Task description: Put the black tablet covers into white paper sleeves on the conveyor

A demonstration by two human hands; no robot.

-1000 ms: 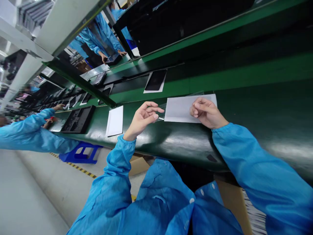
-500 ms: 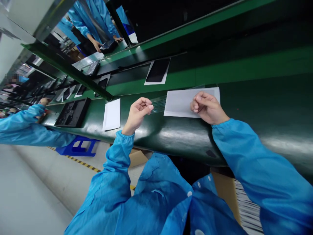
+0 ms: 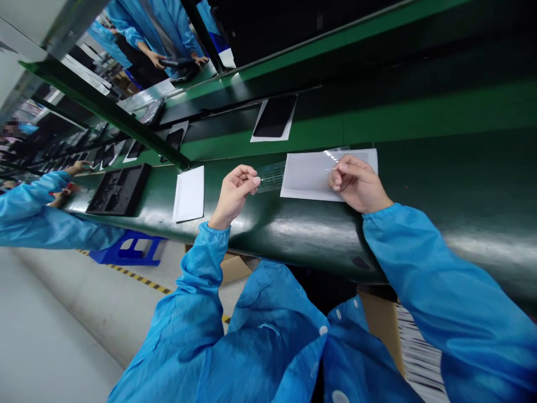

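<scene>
My left hand (image 3: 237, 193) is closed, with thumb and finger pinching the end of a clear plastic sheet (image 3: 272, 177) that has rows of small marks. The sheet reaches right, to the left edge of a flat white packet (image 3: 308, 174) lying on the green bench. Over the packet's right half is my right hand (image 3: 358, 182), its fingers closed in a pinch. A thin clear film (image 3: 331, 155) with a bright glint rises from those fingertips. Its full outline is hard to make out against the packet.
Behind the packet, a black phone-like device (image 3: 276, 116) rests on white paper. To the left lie another white packet (image 3: 188, 193) and a black tray (image 3: 119, 189). A green post (image 3: 113, 115) slants across the bench. Co-workers in blue sleeves (image 3: 37, 196) work nearby; a blue stool (image 3: 126, 249) stands below.
The clear film at my right fingertips now shows a bright glint and stands out more. My hands have barely moved. A co-worker across the bench has lifted a dark device.
</scene>
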